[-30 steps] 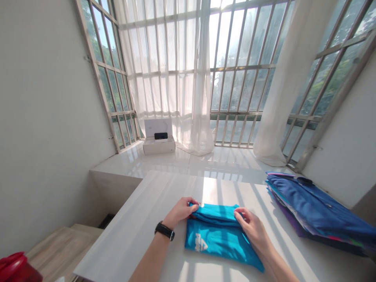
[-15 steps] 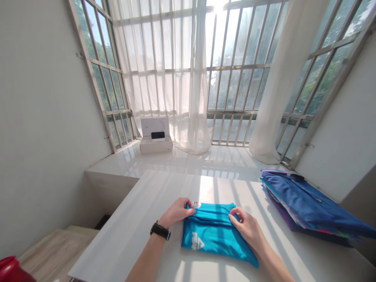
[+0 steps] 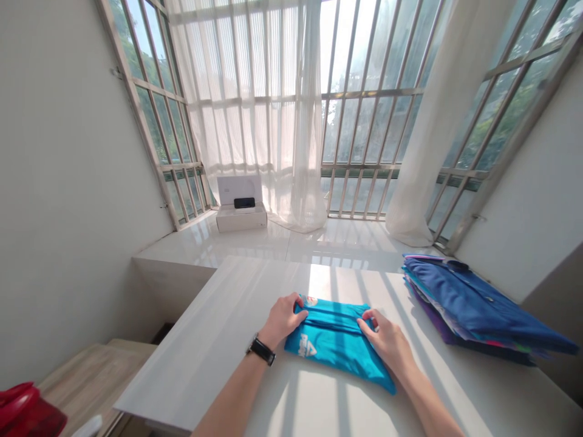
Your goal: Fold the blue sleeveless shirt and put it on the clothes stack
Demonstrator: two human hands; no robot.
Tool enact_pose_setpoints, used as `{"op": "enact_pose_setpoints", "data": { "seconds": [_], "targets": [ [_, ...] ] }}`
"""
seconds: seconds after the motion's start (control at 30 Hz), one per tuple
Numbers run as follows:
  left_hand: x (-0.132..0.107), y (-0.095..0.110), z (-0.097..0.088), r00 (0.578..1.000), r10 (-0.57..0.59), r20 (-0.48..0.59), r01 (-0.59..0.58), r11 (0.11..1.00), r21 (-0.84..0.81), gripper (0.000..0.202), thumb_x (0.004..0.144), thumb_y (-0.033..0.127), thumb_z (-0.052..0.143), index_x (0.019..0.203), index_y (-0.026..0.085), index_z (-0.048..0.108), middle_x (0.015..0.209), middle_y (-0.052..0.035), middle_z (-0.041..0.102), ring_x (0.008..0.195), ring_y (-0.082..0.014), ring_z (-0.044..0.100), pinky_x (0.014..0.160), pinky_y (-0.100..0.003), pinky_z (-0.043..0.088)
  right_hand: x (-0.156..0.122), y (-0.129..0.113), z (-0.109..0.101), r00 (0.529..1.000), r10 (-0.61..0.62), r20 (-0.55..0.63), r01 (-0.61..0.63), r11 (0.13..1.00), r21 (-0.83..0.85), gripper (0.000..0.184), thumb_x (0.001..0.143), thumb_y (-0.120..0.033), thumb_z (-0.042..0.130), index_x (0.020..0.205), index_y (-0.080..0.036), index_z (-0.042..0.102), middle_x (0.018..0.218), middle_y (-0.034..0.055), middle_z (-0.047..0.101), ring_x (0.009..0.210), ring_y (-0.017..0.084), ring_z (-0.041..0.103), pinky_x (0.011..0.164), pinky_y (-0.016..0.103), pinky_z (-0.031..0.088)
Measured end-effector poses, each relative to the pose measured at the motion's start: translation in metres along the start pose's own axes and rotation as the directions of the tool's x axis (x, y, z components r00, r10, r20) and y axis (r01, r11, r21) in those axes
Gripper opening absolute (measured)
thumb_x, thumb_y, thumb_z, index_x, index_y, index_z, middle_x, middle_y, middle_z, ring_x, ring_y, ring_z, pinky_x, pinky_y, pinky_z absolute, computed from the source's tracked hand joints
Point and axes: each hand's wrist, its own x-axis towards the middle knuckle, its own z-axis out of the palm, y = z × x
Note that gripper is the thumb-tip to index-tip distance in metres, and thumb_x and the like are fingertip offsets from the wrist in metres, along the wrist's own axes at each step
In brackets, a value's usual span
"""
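Note:
A folded turquoise shirt (image 3: 337, 349) with a white logo lies on the white table (image 3: 218, 358) in front of me. My left hand (image 3: 283, 318), with a black watch on its wrist, pinches the shirt's far left edge. At the far right edge my right hand (image 3: 386, 341) grips the upper fold of the same shirt. Both hands are closed on the cloth.
A stack of folded clothes (image 3: 473, 312), blue on top, sits at the table's right side. A red object (image 3: 25, 413) shows at the lower left. Beyond the table, a white box (image 3: 240, 209) stands on a raised floor by barred windows and sheer curtains.
Both hands have drawn the shirt's upper fold a little toward me and the shirt has turned slightly. My view has shifted downward.

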Motion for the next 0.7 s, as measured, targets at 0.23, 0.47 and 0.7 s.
{"op": "enact_pose_setpoints", "data": {
  "seconds": [0.23, 0.47, 0.7],
  "targets": [
    [-0.001, -0.007, -0.011, 0.990, -0.142, 0.020, 0.138, 0.982, 0.133, 0.007, 0.084, 0.029, 0.069, 0.084, 0.022, 0.068, 0.083, -0.0016, 0.072, 0.078, -0.0201, 0.065, 0.064, -0.027, 0.035, -0.004, -0.001, -0.005, 0.998, -0.036, -0.059, 0.034, 0.999, -0.030, 0.027, 0.086, -0.054, 0.056, 0.087, -0.028, 0.064, 0.076, 0.0001, 0.063, 0.072, 0.023, 0.066, 0.065, 0.034, 0.046],
    [0.001, -0.008, -0.019, 0.980, -0.178, 0.086, 0.164, 0.975, 0.150, 0.045, 0.094, 0.054, 0.053, 0.064, 0.021, 0.059, 0.066, -0.0037, 0.067, 0.067, -0.0203, 0.062, 0.060, -0.030, 0.033, -0.005, -0.010, -0.003, 0.963, -0.261, -0.065, 0.263, 0.964, 0.025, 0.030, 0.096, -0.050, 0.048, 0.092, -0.027, 0.067, 0.100, 0.0058, 0.068, 0.095, 0.025, 0.067, 0.088, 0.041, 0.052],
    [-0.001, -0.009, -0.026, 0.955, -0.130, 0.265, 0.114, 0.991, 0.073, 0.032, 0.075, 0.046, 0.066, 0.059, 0.021, 0.055, 0.056, 0.0031, 0.052, 0.059, -0.0162, 0.053, 0.055, -0.028, 0.029, -0.005, -0.013, 0.005, 0.930, -0.366, 0.045, 0.362, 0.929, 0.075, 0.027, 0.097, -0.046, 0.052, 0.085, -0.028, 0.069, 0.089, 0.0037, 0.069, 0.087, 0.023, 0.067, 0.084, 0.040, 0.055]
  ]
}}
